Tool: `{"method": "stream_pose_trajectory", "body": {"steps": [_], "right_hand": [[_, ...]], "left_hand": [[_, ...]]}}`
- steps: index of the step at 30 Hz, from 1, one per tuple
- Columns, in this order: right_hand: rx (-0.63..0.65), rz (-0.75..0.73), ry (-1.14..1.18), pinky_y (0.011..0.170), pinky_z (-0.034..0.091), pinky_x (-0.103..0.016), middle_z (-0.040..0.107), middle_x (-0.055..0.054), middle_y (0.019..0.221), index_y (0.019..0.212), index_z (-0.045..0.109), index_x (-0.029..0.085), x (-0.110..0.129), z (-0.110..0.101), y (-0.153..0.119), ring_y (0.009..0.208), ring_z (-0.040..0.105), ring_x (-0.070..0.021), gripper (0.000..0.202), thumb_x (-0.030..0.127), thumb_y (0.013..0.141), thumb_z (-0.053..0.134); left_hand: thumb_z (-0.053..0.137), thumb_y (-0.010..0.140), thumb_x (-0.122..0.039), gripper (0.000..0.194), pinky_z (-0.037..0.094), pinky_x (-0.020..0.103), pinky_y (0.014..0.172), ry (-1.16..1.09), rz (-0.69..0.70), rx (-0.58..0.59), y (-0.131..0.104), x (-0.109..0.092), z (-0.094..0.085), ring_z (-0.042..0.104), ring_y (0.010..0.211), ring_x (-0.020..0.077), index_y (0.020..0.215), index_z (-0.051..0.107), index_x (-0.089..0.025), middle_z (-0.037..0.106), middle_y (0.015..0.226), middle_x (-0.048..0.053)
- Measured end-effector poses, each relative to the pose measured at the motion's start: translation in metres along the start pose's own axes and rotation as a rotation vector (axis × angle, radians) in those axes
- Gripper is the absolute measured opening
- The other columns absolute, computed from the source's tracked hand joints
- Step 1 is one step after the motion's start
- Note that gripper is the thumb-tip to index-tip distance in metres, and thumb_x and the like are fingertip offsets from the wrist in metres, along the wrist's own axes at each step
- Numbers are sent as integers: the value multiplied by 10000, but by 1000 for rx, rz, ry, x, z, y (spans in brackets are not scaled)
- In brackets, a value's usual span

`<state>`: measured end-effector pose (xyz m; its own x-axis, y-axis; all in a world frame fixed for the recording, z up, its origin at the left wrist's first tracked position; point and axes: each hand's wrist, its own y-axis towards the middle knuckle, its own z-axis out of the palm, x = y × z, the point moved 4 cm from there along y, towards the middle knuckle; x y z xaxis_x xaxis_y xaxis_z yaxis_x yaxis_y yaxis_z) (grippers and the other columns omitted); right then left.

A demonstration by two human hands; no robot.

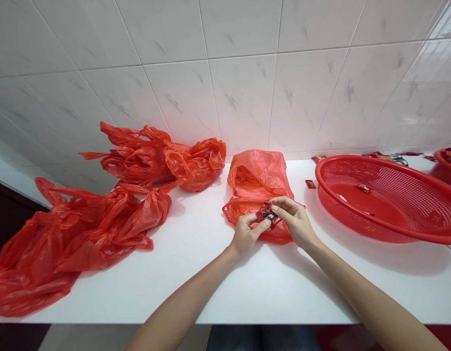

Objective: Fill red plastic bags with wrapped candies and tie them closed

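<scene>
Small red and dark wrapped packets are pinched between my two hands, over the front part of an open red plastic bag. My left hand grips them from the left with thumb and fingers. From the right, my right hand holds them by its thumb and fingertips. How many packets there are, I cannot tell. The bag lies on the white table, its mouth loose and crumpled beneath my hands.
To the right stands a red plastic basket with a few small packets inside. A single red packet lies beside it. Several filled red bags cover the left side, more by the tiled wall. Another red container is at far right.
</scene>
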<state>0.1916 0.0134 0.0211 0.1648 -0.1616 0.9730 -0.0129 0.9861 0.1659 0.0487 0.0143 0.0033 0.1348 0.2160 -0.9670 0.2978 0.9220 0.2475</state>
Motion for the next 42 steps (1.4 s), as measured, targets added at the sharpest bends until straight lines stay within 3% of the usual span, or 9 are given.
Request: {"method": "stream_pose_trajectory", "body": {"steps": [3,8,12,21,30,38,42], "right_hand": [[-6,-10,12,578,502,-289,617,6,749,833,600,230,0,-1,-1,619,561,-150,353,508,735,794],[15,-7,25,583,501,-280,614,8,744,835,584,229,-1,0,-1,643,579,-154,369,504,732,807],[10,-2,33,564,489,-272,606,17,726,829,590,228,-2,0,0,614,569,-144,372,500,719,820],[44,34,4,611,506,-299,666,3,760,880,633,228,-3,2,-1,623,619,-161,357,534,762,774],[29,39,-31,611,511,-306,699,-18,751,833,650,215,0,1,-2,606,624,-165,369,562,770,758],[-186,-84,7,665,549,-309,629,4,771,844,589,241,8,-11,1,689,601,-169,397,580,740,768],[-161,-74,-47,690,544,-316,649,-3,767,831,574,233,7,-11,3,725,620,-181,375,558,754,748]], "left_hand": [[702,804,-492,355,522,317,742,-13,17,-11,2,-2,-1,643,745,191,809,736,-139,726,774,60],[661,837,-522,427,438,250,622,26,47,-114,4,-6,-7,488,605,115,619,585,-163,561,604,-18],[656,833,-551,455,423,250,607,31,37,-99,4,-9,-7,461,600,115,605,560,-169,535,597,-22],[645,851,-543,428,478,278,663,9,55,-82,5,-9,-7,550,645,148,645,622,-169,612,642,3],[621,870,-511,421,446,263,643,58,44,-76,5,-6,-9,515,626,133,627,575,-172,571,624,-10],[600,874,-443,300,519,296,742,180,73,-271,8,-6,-29,658,750,187,770,684,-174,698,733,38],[593,862,-362,210,532,302,762,241,57,-304,9,-5,-37,692,776,191,813,683,-179,716,799,35]]}}
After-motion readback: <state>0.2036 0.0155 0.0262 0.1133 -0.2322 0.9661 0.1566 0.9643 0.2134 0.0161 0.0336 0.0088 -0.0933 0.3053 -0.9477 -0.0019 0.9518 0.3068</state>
